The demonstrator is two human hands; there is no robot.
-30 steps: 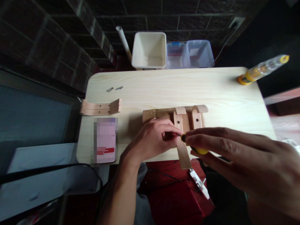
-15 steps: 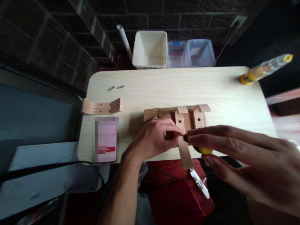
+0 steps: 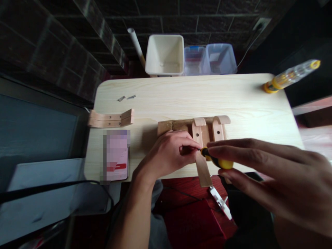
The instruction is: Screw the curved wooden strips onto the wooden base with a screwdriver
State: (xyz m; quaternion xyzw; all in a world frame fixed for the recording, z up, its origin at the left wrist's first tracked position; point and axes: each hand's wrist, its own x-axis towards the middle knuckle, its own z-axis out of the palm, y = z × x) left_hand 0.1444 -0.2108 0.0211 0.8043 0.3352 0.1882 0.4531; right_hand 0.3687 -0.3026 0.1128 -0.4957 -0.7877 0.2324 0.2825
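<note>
My right hand (image 3: pixel 269 173) grips a short yellow-and-black screwdriver (image 3: pixel 223 164) between long, outstretched fingers and thumb. Its front end points left, to the fingertips of my left hand (image 3: pixel 172 150). Those fingertips are pinched at a small dark tip against a curved wooden strip (image 3: pixel 203 173), too small to make out. This strip reaches over the near table edge. Under my left hand lies a brown wooden block (image 3: pixel 163 127), partly covered. Another curved strip (image 3: pixel 218 133), with a dark round hole or screw head, sits across the block's right part.
Two joined curved wooden pieces (image 3: pixel 111 120) lie at the table's left, above a phone (image 3: pixel 118 155). Small metal screws (image 3: pixel 121 99) lie near the back. A clear-and-yellow screwdriver case (image 3: pixel 290 76) stands at the right corner. Behind the table are a cream bin (image 3: pixel 164 55) and clear plastic boxes (image 3: pixel 221 58).
The right thumb has shifted slightly left and up along the screwdriver handle. My left hand keeps its pinch at the same spot. The whole view has drifted a little.
</note>
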